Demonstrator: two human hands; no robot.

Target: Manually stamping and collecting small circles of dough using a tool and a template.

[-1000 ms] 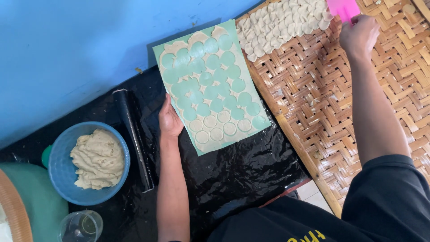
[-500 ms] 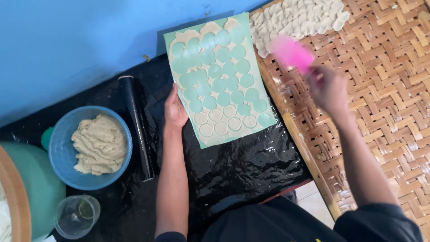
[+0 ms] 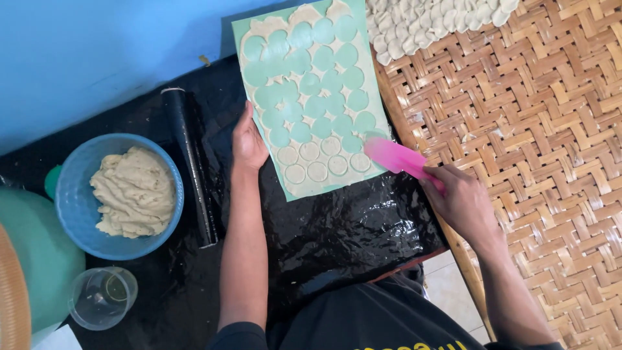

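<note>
Right hand: the right hand (image 3: pixel 463 204) is closed around the handle of a pink scraper (image 3: pixel 396 157)
What changed: a moment ago this hand was up by the pile of dough rounds (image 3: pixel 431 23) on the woven tray (image 3: pixel 538 162); now it has come back down to the green sheet (image 3: pixel 311 97)
Scraper: its flat end touches the bottom right edge of the sheet, just beside the last dough circles (image 3: pixel 317 162)
What that means: it looks like one load was dropped on the pile, and the hand is back for more
Left hand: the left hand (image 3: pixel 248 141) lies flat and open on the left edge of the sheet; it holds nothing and has stayed there
Sheet: most spots show bare green holes; only a few circles sit near the bottom
Nearby: a blue bowl (image 3: pixel 76 188) of dough, a black roller (image 3: pixel 189 165), a clear cup (image 3: pixel 102 297)
</note>
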